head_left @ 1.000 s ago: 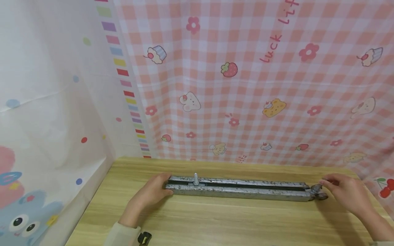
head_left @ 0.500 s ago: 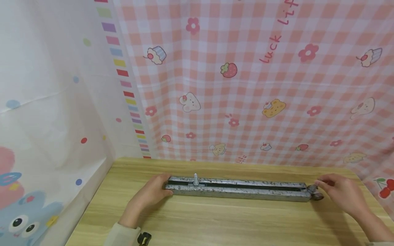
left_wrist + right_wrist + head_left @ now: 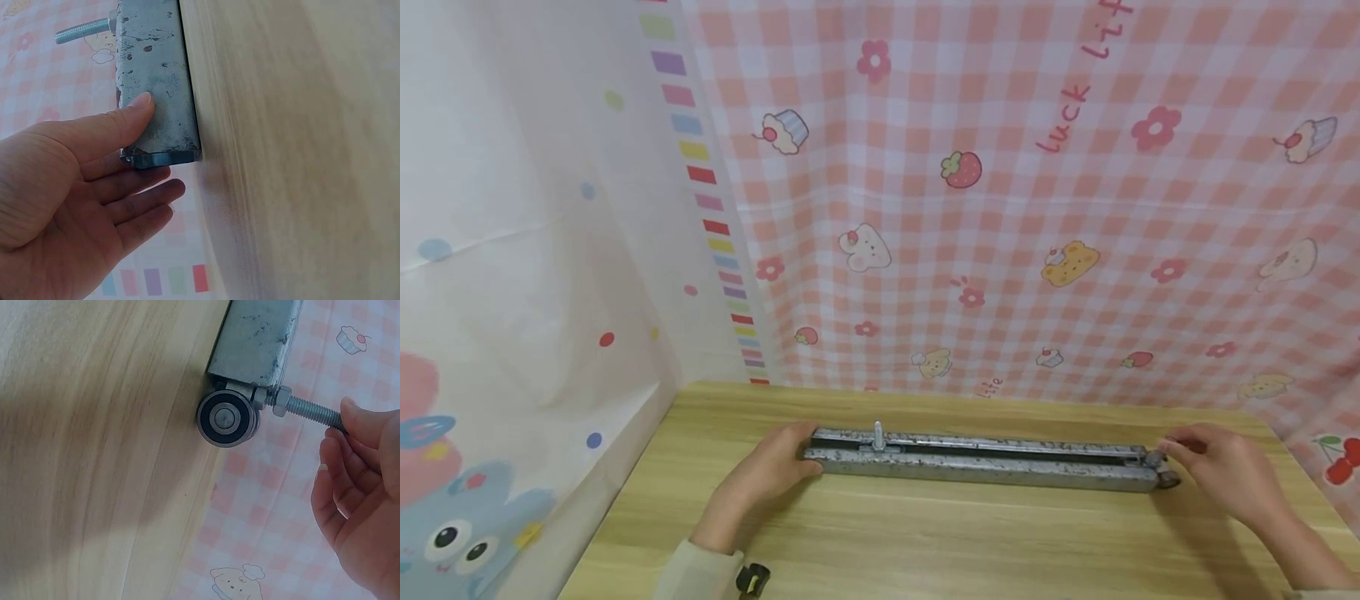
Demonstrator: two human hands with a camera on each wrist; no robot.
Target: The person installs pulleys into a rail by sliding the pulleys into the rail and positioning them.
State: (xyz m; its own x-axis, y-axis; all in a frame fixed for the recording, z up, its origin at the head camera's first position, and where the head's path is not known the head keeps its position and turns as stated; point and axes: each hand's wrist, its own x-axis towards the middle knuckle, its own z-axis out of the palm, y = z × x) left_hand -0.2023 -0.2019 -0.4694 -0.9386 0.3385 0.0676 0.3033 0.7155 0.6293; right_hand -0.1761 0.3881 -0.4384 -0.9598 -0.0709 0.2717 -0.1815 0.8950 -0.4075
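Grey slotted rail, dark-flecked, left grip clamped on it, right grip on bolt.

From here I see the left hand pinching the end of a grey metal rail, its thumb pressed flat on the rail's scuffed, dark-spotted face. Three fingers extend just past the rail's dark-edged end. Out of one long side of the rail juts a threaded bolt; along the opposite side runs the wooden tabletop. Pink checked cloth shows behind the rail, with coloured blocks well beyond its end.
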